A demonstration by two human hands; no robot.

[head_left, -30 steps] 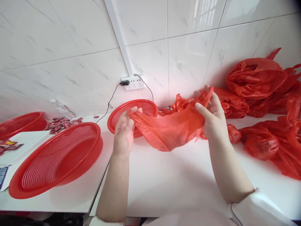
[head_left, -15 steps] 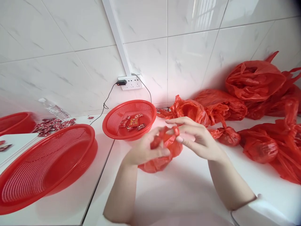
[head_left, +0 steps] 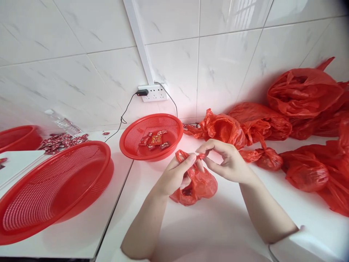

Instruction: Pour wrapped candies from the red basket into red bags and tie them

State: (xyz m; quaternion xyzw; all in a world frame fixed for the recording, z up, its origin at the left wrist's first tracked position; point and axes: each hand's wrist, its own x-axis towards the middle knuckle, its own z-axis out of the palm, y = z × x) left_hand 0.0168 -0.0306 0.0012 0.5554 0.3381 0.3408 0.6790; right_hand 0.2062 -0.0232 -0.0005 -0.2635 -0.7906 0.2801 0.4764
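A small red plastic bag [head_left: 203, 185] rests on the white table in front of me, its body rounded and its upper part gathered and twisted. My left hand [head_left: 181, 171] pinches the gathered top, with a loop of the bag sticking up beside the thumb. At the bag's twisted end, my right hand [head_left: 211, 156] has its thumb and fingers around the tip, pinching it. What the bag contains is mostly hidden. Behind the hands stands a round red basket [head_left: 131, 153] with several wrapped pieces [head_left: 156, 140] inside.
A large red basket [head_left: 81, 196] lies at the left, near a plastic bottle [head_left: 65, 123] and a pile of small red packets [head_left: 56, 143]. Several filled red bags [head_left: 302, 94] line the right side. A power strip [head_left: 156, 93] with cables hangs on the tiled wall.
Both hands have closed in on the bag's top, and the right fingers have drawn together at its twisted end. The bag sits slightly further right. The view has shifted a little.
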